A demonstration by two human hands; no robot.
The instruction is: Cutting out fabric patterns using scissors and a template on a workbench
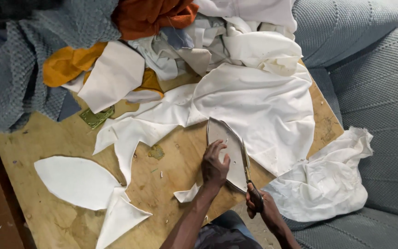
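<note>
Two hands are working at the near edge of the plywood table: the left hand is pressing flat, fingers spread, on a leaf-shaped grey template, pinning it onto the white cloth, while the right hand is gripping the handles of one pair of scissors, fingers curled through the loops, blades running along the template's right side. The cutting appears to be partway round the outline; the next stroke is likely calling for steady pressure on the template and blades hugging its curve toward the tip. One finished leaf-shaped white piece is lying near the left edge, with one pointed offcut just beside it. One heap of mixed fabrics is crowding the far edge.
</note>
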